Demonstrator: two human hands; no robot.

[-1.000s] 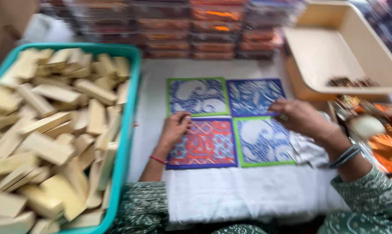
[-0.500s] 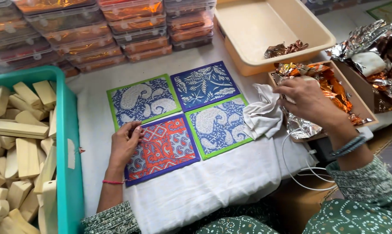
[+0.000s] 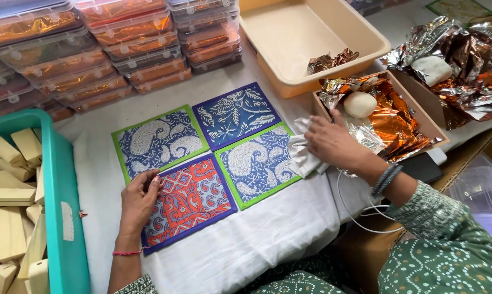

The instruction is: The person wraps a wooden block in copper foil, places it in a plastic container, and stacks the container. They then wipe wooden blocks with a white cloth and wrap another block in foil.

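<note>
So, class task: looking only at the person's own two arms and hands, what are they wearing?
The left hand is bare, with a thin red thread at the wrist. The right hand is bare too, with several dark bangles on the wrist. Both arms wear green sleeves printed with small white dotted patterns.

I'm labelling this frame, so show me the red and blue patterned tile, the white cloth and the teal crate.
red and blue patterned tile [image 3: 194,198], head view, middle of its printed face.
white cloth [image 3: 302,155], head view, bunched folds.
teal crate [image 3: 66,196], head view, right wall.
</note>
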